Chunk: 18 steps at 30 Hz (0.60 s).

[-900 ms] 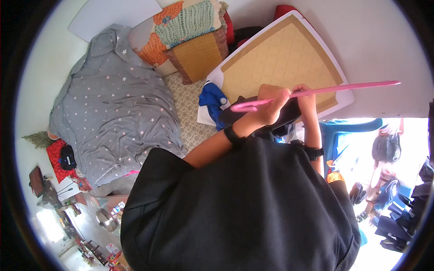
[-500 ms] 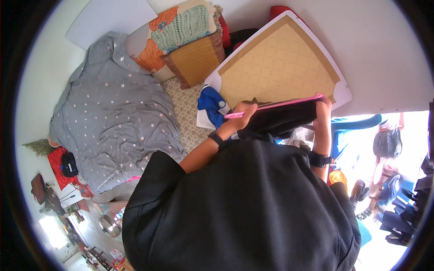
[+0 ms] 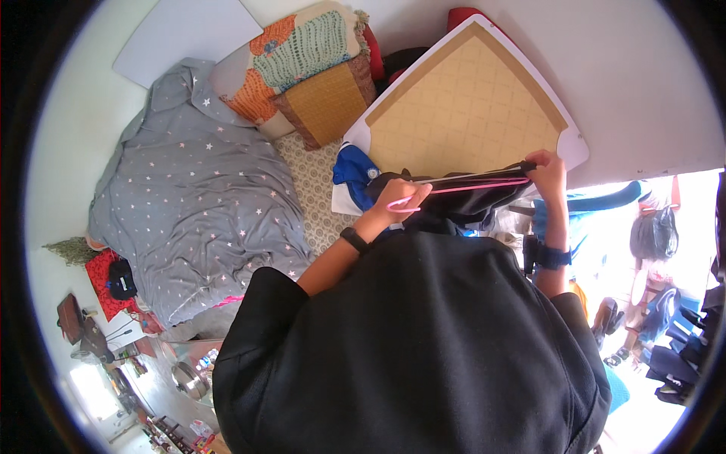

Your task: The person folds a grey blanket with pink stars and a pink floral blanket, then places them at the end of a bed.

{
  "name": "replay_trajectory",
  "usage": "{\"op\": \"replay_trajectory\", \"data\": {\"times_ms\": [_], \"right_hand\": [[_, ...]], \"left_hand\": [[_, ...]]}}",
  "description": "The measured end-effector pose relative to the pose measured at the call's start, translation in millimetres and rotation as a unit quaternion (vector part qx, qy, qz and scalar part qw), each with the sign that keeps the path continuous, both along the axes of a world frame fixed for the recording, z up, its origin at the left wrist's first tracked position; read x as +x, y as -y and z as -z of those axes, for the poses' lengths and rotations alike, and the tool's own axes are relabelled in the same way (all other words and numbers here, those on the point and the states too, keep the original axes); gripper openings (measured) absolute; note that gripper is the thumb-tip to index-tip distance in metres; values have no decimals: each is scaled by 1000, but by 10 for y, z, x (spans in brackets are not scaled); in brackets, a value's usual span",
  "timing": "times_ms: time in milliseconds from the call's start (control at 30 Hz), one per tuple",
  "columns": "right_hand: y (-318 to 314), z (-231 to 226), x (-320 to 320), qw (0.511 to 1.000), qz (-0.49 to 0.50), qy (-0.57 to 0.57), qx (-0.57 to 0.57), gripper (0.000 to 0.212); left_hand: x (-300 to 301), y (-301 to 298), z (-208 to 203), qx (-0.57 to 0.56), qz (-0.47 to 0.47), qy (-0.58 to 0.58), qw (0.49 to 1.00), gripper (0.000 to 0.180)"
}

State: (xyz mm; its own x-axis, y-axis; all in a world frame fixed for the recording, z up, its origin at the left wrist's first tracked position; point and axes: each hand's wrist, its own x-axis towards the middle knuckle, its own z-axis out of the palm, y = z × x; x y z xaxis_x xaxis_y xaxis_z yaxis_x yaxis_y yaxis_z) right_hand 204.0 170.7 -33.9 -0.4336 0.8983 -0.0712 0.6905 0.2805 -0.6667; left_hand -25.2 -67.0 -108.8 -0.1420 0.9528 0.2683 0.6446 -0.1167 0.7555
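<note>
**Both hands on a pink hanger and black garment, over the bed edge**

Left hand: fingers curled closed around the hook end of a pink hanger; the hook loop shows just below the knuckles. A dark band sits on that wrist.

Right hand: closed at the far end of the hanger, pinching it together with the upper edge of a black garment. A dark watch sits on that forearm.

Hanger: lies nearly level between the two hands, slightly higher at the right end. The black garment runs along it and hangs just under it; whether the hanger is inside the cloth or merely against it, I cannot tell.

Surroundings: behind the hands, a large tan quilted board with a white rim leans against the wall. A blue cloth lies beside the left hand, touching the board's lower corner. To the left, a grey star-print blanket covers the bed, with a patchwork pillow and a woven tan cushion at its head. Blue clothing hangs at right, past the right forearm
</note>
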Motion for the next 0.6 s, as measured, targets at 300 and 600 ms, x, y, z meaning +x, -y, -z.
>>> {"op": "replay_trajectory", "data": {"times_ms": [300,600], "right_hand": [[-17,85,204,999,-21,21,43,25],[-38,72,339,997,-62,-47,1,25]], "left_hand": [[133,110,50,7,11,10,1000,47],[353,83,-2,-109,-41,95,989,53]]}}
